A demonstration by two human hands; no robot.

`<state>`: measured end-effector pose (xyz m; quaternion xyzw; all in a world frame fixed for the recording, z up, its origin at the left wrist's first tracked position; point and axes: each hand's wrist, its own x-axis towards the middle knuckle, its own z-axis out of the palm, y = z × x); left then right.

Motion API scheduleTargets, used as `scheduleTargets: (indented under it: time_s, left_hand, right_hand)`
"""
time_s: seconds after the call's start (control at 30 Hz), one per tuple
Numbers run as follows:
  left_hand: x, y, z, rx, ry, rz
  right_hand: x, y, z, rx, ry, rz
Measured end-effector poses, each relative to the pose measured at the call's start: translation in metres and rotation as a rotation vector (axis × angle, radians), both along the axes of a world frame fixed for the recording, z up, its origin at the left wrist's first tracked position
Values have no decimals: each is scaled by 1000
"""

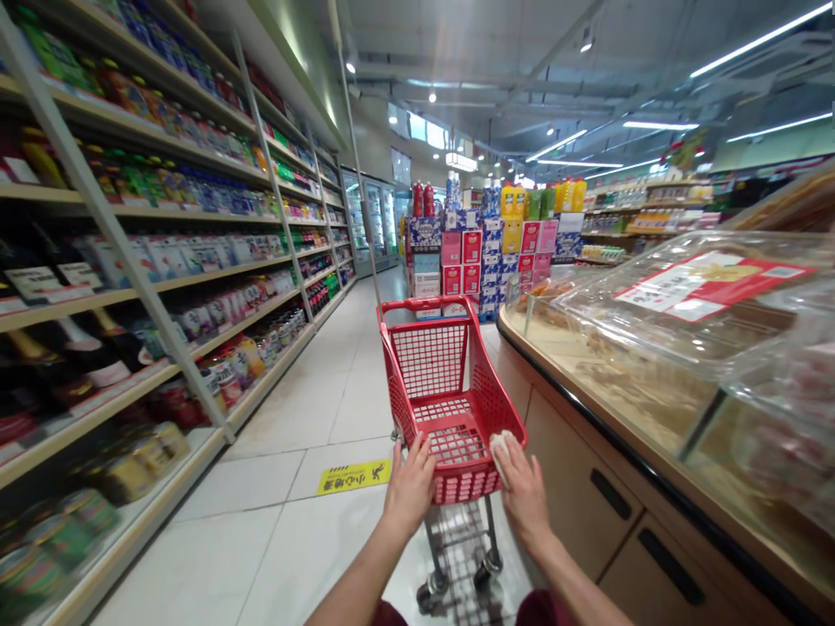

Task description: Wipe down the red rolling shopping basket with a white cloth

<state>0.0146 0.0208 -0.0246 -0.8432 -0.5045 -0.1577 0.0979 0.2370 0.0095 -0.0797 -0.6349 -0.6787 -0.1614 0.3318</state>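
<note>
A small red plastic shopping cart stands in front of me, its basket holding nothing that I can see. My left hand is at the near left corner of the basket, its fingers bent over the rim. At the near right corner, my right hand presses a crumpled white cloth against the rim. The cloth is partly hidden under the fingers, and its exact material cannot be told. Below the basket, grey metal legs end in dark caster wheels.
Shelves of bottles and cans line the left side. A wooden counter with clear plastic food boxes runs close along the right. Ahead stand stacked drink cartons. A yellow floor sticker lies on the white tiles.
</note>
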Motion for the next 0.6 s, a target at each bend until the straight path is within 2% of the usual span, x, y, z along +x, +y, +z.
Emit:
scheduleTargets:
  time_s: [0.13,0.23,0.33,0.4,0.5,0.6]
  left_hand:
    - [-5,9,16,-87,-75,-44]
    - [-8,6,19,-79,-102,-19]
    - [-2,-2,14,-52,-113,2]
    - [7,-6,8,-45,-134,5]
    - [26,-8,-3,-71,-185,-2]
    - [38,-7,-9,-107,-229,-10]
  right_hand:
    - [-17,5,-14,58,31,100]
    - [-15,12,-19,109,50,208]
    - [-2,18,-17,97,64,245]
    - [1,18,-13,49,75,193]
    - [-15,6,-8,1,85,128]
    - [-42,-12,-8,40,26,239]
